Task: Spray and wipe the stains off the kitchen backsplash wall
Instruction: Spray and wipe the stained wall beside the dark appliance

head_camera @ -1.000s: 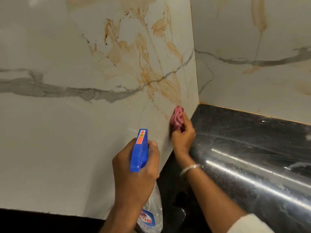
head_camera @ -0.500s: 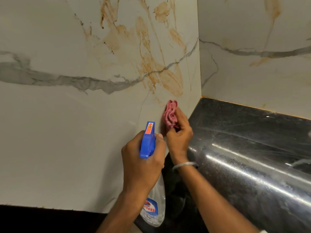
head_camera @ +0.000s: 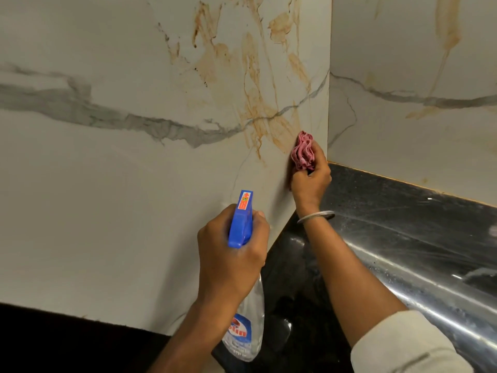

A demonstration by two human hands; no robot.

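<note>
The white marble backsplash wall (head_camera: 113, 200) carries brown-orange stains (head_camera: 271, 114) near the inner corner. My right hand (head_camera: 310, 181) grips a crumpled pink cloth (head_camera: 303, 151) and presses it against the wall just below the lowest stain. My left hand (head_camera: 231, 259) holds a clear spray bottle (head_camera: 246, 332) with a blue trigger head (head_camera: 241, 219), nozzle pointed up toward the wall. A second marble panel (head_camera: 419, 49) on the right also shows orange streaks.
A glossy black countertop (head_camera: 403, 238) runs along the bottom right, meeting both wall panels at the corner. A dark strip (head_camera: 53, 340) lies below the left panel. A silver bangle (head_camera: 316, 216) circles my right wrist.
My right hand with the cloth has moved up and right along the wall, closer to the corner and the stains. The spray bottle stays held in roughly the same pose.
</note>
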